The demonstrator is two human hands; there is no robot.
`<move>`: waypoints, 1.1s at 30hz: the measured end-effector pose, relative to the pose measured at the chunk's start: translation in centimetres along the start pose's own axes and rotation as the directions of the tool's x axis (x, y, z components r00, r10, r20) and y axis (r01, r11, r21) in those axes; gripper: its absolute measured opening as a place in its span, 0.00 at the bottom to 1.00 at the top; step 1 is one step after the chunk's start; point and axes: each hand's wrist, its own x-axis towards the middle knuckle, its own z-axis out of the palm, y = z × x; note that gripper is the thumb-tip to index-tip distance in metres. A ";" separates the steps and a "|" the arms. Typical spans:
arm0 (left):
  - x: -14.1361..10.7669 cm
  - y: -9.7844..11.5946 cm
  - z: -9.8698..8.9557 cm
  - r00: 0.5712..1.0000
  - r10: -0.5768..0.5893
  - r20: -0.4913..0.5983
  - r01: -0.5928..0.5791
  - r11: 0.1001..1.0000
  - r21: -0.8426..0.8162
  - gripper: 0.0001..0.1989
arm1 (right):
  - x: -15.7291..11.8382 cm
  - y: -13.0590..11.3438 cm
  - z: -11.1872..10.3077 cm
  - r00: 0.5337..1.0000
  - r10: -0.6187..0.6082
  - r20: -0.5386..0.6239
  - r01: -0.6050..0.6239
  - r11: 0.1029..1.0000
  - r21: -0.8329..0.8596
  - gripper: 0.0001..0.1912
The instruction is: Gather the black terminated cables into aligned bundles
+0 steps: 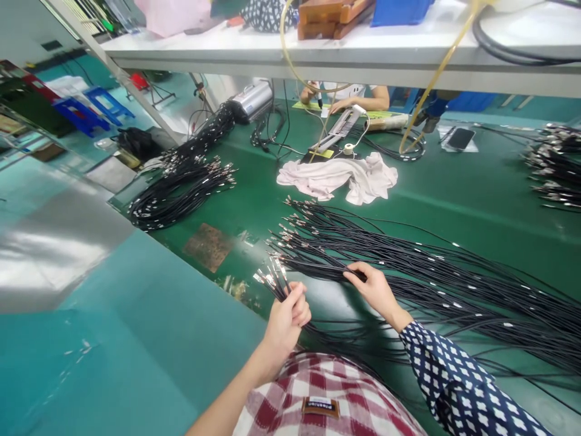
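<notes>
My left hand (pixel 290 312) is wrapped round a small bunch of black cables (pixel 280 292), their pale metal-tipped ends fanning out above the fist. To its right, my right hand (pixel 372 287) has thumb and fingers closed on black cable (pixel 349 272) at the near edge of a large spread of black cables (pixel 408 260). That spread lies across the green table, with its metal ends pointing left and small white labels along its length. How many cables the right fingers grip is hidden.
A crumpled pale cloth (pixel 338 175) lies beyond the cables. Coiled cable bundles rest at left (pixel 177 194) and far right (pixel 556 163). A phone (pixel 462 138) lies at the back. A white shelf (pixel 363 57) spans overhead, with yellow tubing (pixel 436 72) hanging. Opposite, a person's hands (pixel 340 104) are at work.
</notes>
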 end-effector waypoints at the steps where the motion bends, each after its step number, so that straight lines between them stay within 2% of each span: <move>1: 0.0 -0.1 0.0 1.000 0.015 -0.006 -0.015 1.000 0.006 0.10 | 0.1 -0.2 -0.1 0.998 0.050 0.029 -0.051 0.997 0.051 0.13; 3: 0.1 -0.1 0.0 0.999 0.046 -0.027 -0.046 0.999 0.010 0.11 | 0.1 -0.5 -0.4 0.990 0.115 0.084 -0.127 0.980 0.152 0.14; 7: 0.4 0.0 0.6 0.994 0.085 -0.075 -0.085 0.996 0.003 0.13 | -0.8 -1.3 -1.0 0.980 0.155 0.125 -0.188 0.927 0.326 0.17; 11: 0.5 0.4 1.8 0.993 0.098 -0.064 -0.098 0.995 0.007 0.21 | -3.8 -2.2 -1.5 0.946 0.234 0.225 -0.314 0.836 0.450 0.17; 14: 0.6 0.5 2.4 0.993 0.106 -0.051 -0.106 0.994 0.004 0.22 | -6.4 -2.4 -1.7 0.929 0.285 0.237 -0.367 0.799 0.476 0.16; 17: 0.8 0.6 2.4 0.993 0.115 -0.025 -0.115 0.993 0.009 0.18 | -8.1 -2.3 -1.7 0.935 0.303 0.184 -0.355 0.813 0.461 0.14; 21: 0.5 0.7 2.5 0.997 0.077 0.009 -0.078 0.996 0.038 0.15 | -8.3 -2.5 -1.0 0.949 0.315 -0.001 -0.285 0.861 0.420 0.13; 26: -0.3 0.8 3.2 0.990 0.049 0.134 -0.053 0.998 0.031 0.22 | -7.5 -3.8 0.7 0.928 0.324 -0.186 -0.258 0.916 0.308 0.13; 30: -0.2 0.5 3.3 0.988 0.034 0.149 -0.047 0.996 0.080 0.10 | -7.5 -3.9 1.5 0.922 0.335 -0.194 -0.271 0.916 0.295 0.14; 33: 0.3 0.3 3.2 0.993 0.086 0.081 -0.096 0.988 0.121 0.15 | -7.3 -3.7 0.9 0.934 0.323 -0.155 -0.255 0.903 0.346 0.13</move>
